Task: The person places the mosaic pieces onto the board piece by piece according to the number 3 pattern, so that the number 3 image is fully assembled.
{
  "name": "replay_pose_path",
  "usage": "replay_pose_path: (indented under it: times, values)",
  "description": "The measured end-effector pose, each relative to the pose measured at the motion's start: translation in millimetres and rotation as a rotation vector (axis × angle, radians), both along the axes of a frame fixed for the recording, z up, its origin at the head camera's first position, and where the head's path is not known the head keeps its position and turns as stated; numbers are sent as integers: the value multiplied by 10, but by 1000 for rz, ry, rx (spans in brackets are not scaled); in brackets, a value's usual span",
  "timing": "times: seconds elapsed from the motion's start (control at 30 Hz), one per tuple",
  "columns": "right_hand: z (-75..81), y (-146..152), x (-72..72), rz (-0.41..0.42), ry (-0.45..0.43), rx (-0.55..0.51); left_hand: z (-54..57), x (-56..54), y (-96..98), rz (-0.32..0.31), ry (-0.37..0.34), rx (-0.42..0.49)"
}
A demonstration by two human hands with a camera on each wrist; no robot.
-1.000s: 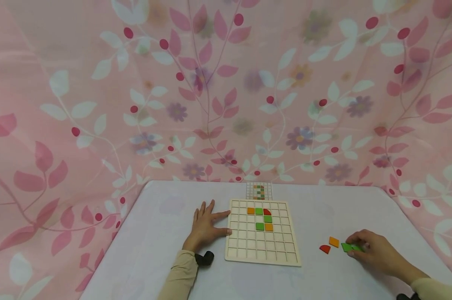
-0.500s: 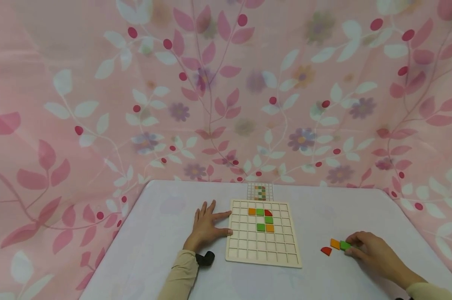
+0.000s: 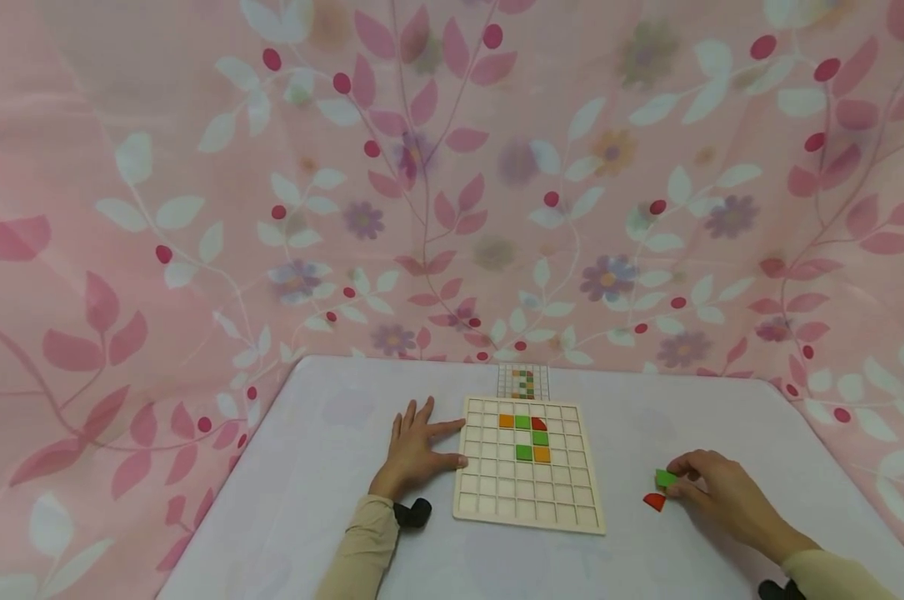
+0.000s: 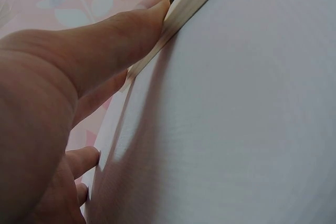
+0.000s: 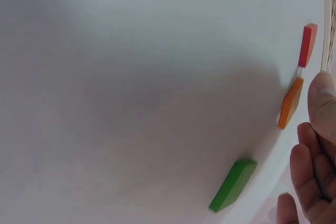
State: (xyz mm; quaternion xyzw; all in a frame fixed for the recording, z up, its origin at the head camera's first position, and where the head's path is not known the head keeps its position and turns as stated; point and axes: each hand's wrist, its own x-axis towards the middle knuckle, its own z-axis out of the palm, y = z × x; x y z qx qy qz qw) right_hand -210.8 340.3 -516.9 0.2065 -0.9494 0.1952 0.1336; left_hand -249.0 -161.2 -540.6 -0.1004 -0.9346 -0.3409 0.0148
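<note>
Right hand [image 3: 729, 496] moved toward the board [image 3: 496, 492], pinching a green tile [image 3: 664, 478] beside the red tile [image 3: 655, 502].
Six set tiles [image 3: 523, 422] are on it; left hand [image 3: 414, 450], spread, touches its edge; loose tiles [image 5: 291, 103] probably remain.

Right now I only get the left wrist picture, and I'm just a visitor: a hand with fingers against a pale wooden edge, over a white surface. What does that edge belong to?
Observer: The head view shows it whole: a flat, pale wooden board divided into a grid of square cells.
Operator: Is anything set in those cells?
Observer: Yes, six coloured pieces: two orange squares, three green squares and one red quarter-circle.
Operator: And what is the other hand doing?
Observer: The right hand, away from the board, pinches a flat green tile between thumb and finger.
</note>
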Motion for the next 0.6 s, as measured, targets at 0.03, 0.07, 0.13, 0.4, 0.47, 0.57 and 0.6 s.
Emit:
replay_pose_path:
  times: [0.03, 0.07, 0.13, 0.4, 0.47, 0.57, 0.6]
  values:
    - [3, -34, -6, 0, -5, 2, 0, -1, -3, 0, 2, 0]
    - [8, -64, -15, 4, -12, 4, -2, -3, -5, 1, 5, 3]
    - [18, -125, -35, 1, -33, 10, 2, -2, -4, 1, 0, 6]
    - [69, -397, -157, 13, -91, 49, -2, -13, -11, 4, -4, 18]
    - [90, -466, -190, 27, -84, 61, -11, -22, -11, 5, -2, 13]
    - [123, -559, -220, 53, -79, 64, -26, -29, -7, 3, -4, -2]
    - [131, -589, -226, 59, -81, 66, -29, -29, -5, 2, -6, -2]
